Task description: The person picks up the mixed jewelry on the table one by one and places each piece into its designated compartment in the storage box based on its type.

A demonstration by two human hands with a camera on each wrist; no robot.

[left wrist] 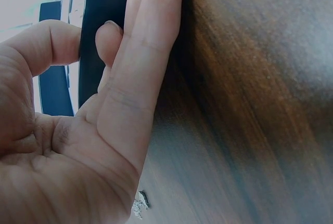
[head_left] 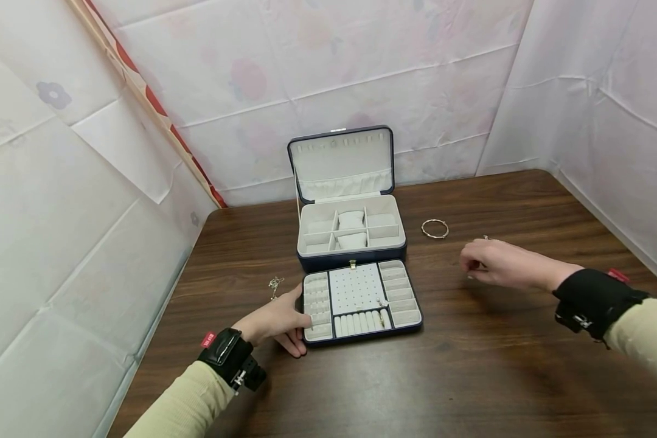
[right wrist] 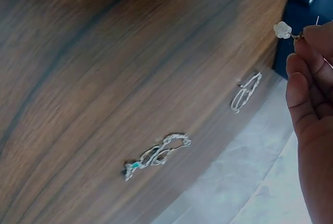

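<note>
A dark wooden table (head_left: 471, 365) is shown in a corner hung with pale sheeting printed with faint flowers (head_left: 361, 73). A small white flower earring (right wrist: 283, 29) is pinched between the fingertips of the right hand (head_left: 495, 263), which is held above the table to the right of the tray; the fingers (right wrist: 304, 94) are curled narrowly about its thin post. The removable tray (head_left: 361, 301) lies flat in front of the box, with ring rolls, a perforated stud panel and small side cells; its left edge is touched by the left hand (head_left: 278, 319), whose fingers (left wrist: 138, 73) are laid straight against the dark side wall, the thumb set apart. Behind the tray, touching it, the navy jewellery box (head_left: 351, 228) stands with its lid (head_left: 342, 163) raised upright and its pale compartments exposed. A bangle (head_left: 435, 229) lies on the table to the right of the box. A chain (head_left: 275, 285) lies just left of the tray, near the left hand. Two further pieces, a ring (right wrist: 245, 93) and a twisted piece with a blue stone (right wrist: 156, 155), are seen in the right wrist view near the table's edge. Black wrist straps are worn on both arms.
</note>
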